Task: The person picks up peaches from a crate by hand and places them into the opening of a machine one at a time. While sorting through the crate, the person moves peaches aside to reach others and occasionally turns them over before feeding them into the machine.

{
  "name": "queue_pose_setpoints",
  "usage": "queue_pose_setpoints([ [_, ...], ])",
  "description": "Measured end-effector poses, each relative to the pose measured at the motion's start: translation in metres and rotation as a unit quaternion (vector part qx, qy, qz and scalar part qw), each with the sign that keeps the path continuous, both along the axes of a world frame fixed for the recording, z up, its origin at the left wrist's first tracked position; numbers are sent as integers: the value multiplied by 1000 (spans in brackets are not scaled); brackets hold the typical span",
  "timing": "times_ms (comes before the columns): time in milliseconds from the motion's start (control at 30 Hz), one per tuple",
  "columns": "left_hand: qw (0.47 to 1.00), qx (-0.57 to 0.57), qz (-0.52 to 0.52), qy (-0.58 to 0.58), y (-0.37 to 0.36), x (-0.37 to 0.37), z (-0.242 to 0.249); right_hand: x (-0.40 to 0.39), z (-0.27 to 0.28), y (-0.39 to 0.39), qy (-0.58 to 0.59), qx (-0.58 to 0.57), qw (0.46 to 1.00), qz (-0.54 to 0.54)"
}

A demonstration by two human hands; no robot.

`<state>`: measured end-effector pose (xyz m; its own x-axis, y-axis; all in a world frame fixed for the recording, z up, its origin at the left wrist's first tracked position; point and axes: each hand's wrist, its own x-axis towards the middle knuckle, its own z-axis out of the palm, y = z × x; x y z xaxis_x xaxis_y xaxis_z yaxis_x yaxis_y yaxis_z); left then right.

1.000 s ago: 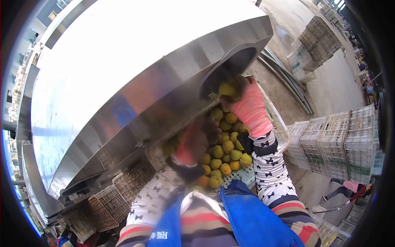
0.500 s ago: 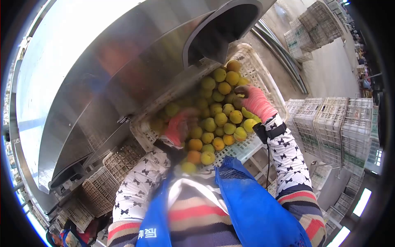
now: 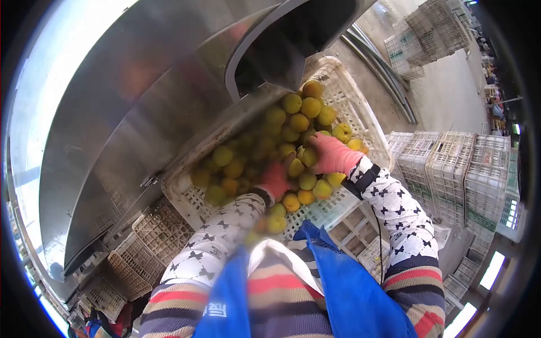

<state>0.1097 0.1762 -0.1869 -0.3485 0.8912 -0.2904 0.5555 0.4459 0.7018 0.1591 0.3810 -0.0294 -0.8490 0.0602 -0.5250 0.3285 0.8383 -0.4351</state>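
Many round yellow-green fruits (image 3: pixel 298 122), some more orange, fill a white plastic crate (image 3: pixel 352 100) in front of me. My left hand (image 3: pixel 274 180), in a pink glove with bare fingertips, reaches in among the fruits near the crate's near side; its fingers are smeared and partly hidden. Just right of it, my right hand (image 3: pixel 333 155), also pink-gloved, curls its fingers around a yellow-green fruit (image 3: pixel 309 156). The two hands are close together, with fruits between them. A black strap (image 3: pixel 367 177) circles my right wrist.
A large metal machine (image 3: pixel 129 107) with a dark chute opening (image 3: pixel 282 50) overhangs the crate's far left side. Stacked white crates (image 3: pixel 448 166) stand at right, more crates (image 3: pixel 138 253) at lower left. Long pipes (image 3: pixel 386 76) lie on the floor. A black cable (image 3: pixel 381 242) hangs beside my right arm.
My left hand has moved right across the fruits. My right hand has come left and nearer to me, leaving the crate's right side. The view has shifted slightly.
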Motion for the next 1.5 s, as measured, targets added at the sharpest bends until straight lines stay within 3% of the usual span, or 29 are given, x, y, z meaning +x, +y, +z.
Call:
queue_pose_setpoints([
  [33, 999, -27, -20, -36, 0, -9, 1, 5, 6, 5, 75, -63, 991, -96],
  [67, 995, -54, -42, -71, 3, -15, 3, 11, 15, 8, 59, -247, 941, -222],
  [100, 997, -29, -33, -64, 5, -17, 5, 12, 31, 4, 77, -363, 878, -304],
  [167, 998, 20, -23, -45, 5, -17, 9, 17, 58, -8, 113, -567, 684, -443],
  [267, 998, 24, -31, -46, 10, -24, 7, 20, 57, -16, 190, -608, 636, -436],
  [300, 989, 46, 3, -139, 10, -29, 4, 16, 59, -20, 227, -609, 625, -433],
  [367, 943, 89, 66, -314, 11, -46, -2, 4, 72, -16, 254, -549, 673, -426],
  [433, 825, 38, 119, -551, 14, -51, 18, -21, 101, -20, 305, -490, 704, -414],
  [467, 809, 34, 133, -572, 13, -41, 21, -39, 110, -20, 354, -450, 717, -397],
  [500, 792, 30, 147, -592, 13, -32, 25, -58, 109, -19, 420, -280, 781, -368],
  [533, 838, 53, 148, -523, 8, -9, 20, -79, 109, -18, 473, -98, 813, -325],
  [567, 877, 74, 149, -450, 5, 3, 17, -96, 108, -18, 507, 89, 813, -272],
  [667, 878, 91, 193, -428, -2, 8, 30, -124, 93, -25, 508, 222, 818, -153],
  [767, 904, 149, 193, -350, -4, 22, 10, -108, 78, -26, 536, 181, 800, -199],
  [800, 898, 136, 195, -370, -3, 22, 11, -103, 84, -33, 529, 118, 799, -260],
  [900, 886, 124, 197, -401, 7, 21, 21, -97, 106, -42, 408, 41, 847, -338],
  [1000, 897, 159, 213, -354, 10, 22, 22, -104, 107, -45, 416, 67, 844, -331],
  [1067, 900, 193, 232, -315, 11, 38, -3, -146, 79, -36, 497, 173, 803, -280],
  [1100, 895, 167, 200, -361, 11, 41, 4, -157, 66, -27, 525, 228, 779, -257],
  [1133, 887, 138, 168, -408, 20, 32, 18, -157, 78, -17, 533, 201, 788, -235],
  [1167, 874, 114, 141, -452, 29, 23, 28, -155, 100, -10, 543, 172, 795, -207],
  [1200, 854, 109, 154, -484, 30, 22, 32, -140, 114, -6, 515, -42, 814, -265],
  [1233, 835, 106, 164, -515, 30, 18, 34, -120, 125, 2, 464, -250, 790, -314],
  [1300, 815, 104, 163, -547, 24, 19, 34, -75, 134, 13, 404, -194, 813, -371],
  [1333, 814, 107, 154, -550, 22, 22, 34, -54, 126, 22, 332, -180, 844, -381],
  [1367, 813, 109, 147, -552, 19, 23, 33, -26, 95, 39, 277, -92, 890, -349],
  [1433, 880, 63, 54, -468, 16, 23, 27, 8, 72, 37, 65, 50, 969, -232],
  [1467, 919, 47, 9, -392, 13, 26, 24, 15, 63, 29, -34, 86, 974, -207],
  [1500, 950, 29, -38, -309, 9, 27, 22, 22, 49, 18, -51, 148, 974, -161],
])
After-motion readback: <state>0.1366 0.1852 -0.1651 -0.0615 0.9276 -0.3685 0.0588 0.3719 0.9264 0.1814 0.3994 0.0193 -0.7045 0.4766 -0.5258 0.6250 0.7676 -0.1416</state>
